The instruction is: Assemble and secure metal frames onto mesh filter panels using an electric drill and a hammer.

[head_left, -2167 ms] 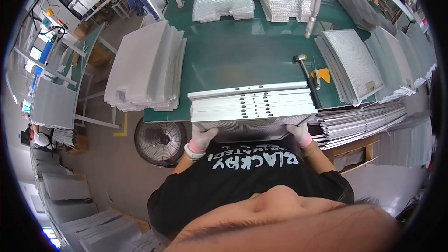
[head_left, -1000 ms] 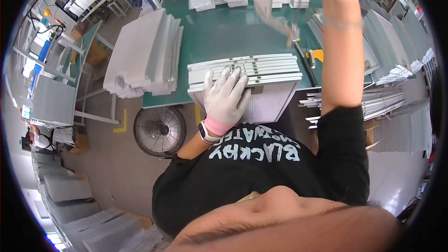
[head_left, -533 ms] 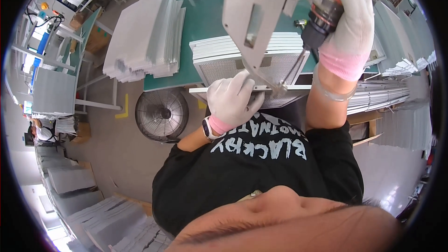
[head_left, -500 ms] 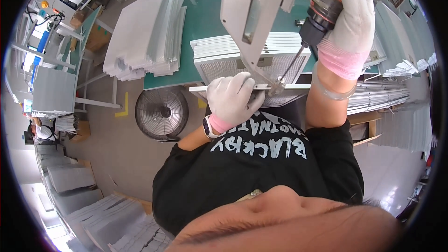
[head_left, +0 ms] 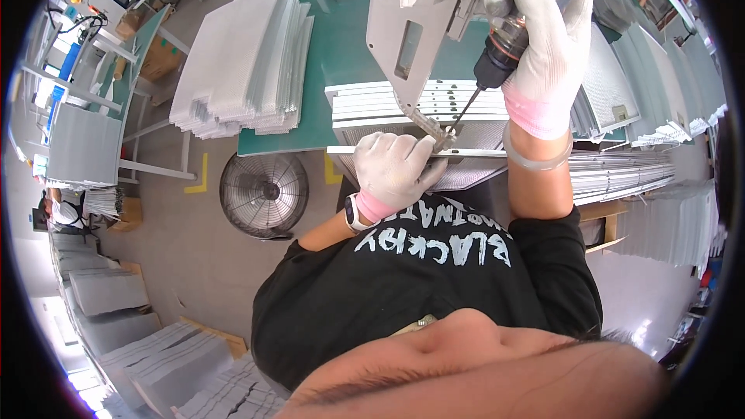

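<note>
I've got the panel point(head_left: 483, 153) between the person's chest and the panel stack point(head_left: 380, 107), left hand point(head_left: 390, 168) curled over its edge, pinching it. Right hand point(head_left: 548, 58) wraps the power screwdriver point(head_left: 495, 60), bit angled toward that edge; can't tell contact. Green table point(head_left: 341, 43) beyond, floor fan point(head_left: 266, 194) left.

Looks pretty open over the bare green table point(head_left: 337, 39) between the sheet stack point(head_left: 229, 70) and the metal bracket point(head_left: 384, 35). Gets cramped further right tbh: can't slip straight through without bumping the driver point(head_left: 497, 58), right hand point(head_left: 549, 54) or framed panels point(head_left: 372, 106).
</note>
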The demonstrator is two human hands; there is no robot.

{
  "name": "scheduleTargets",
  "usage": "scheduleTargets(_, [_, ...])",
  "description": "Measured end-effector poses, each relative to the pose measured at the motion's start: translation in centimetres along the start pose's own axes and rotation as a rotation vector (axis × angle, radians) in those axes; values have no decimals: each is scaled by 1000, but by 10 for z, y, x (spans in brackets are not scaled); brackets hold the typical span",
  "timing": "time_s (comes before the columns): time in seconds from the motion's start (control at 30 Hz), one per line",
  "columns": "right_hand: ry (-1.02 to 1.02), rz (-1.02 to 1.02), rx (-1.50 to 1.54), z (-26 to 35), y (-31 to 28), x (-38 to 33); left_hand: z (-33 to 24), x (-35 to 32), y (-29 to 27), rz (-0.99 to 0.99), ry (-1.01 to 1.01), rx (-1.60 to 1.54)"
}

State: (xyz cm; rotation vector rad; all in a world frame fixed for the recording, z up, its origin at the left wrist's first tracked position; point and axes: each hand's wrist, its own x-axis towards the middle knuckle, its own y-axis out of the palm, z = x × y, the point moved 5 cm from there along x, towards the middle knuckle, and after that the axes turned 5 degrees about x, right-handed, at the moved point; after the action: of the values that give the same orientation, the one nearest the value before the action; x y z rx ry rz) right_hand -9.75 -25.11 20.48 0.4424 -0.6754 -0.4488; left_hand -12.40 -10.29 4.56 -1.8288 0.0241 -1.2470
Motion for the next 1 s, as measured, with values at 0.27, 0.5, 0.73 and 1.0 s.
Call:
scheduleTargets(0.27, [23, 416, -61, -36, -14, -23, 2, -1, 14, 29, 22, -19])
scheduleTargets(0.5, [131, 451, 150, -43, -20, -21, 1, 0, 19, 103, 36, -15])
scheduleTargets(0.73, [211, 482, 182, -49, -23, -21, 2, 1, 22, 50, 19, -47])
scheduleTargets(1.0, [233, 494, 145, -50, -23, -20, 0, 5, 21, 119, 22, -2])
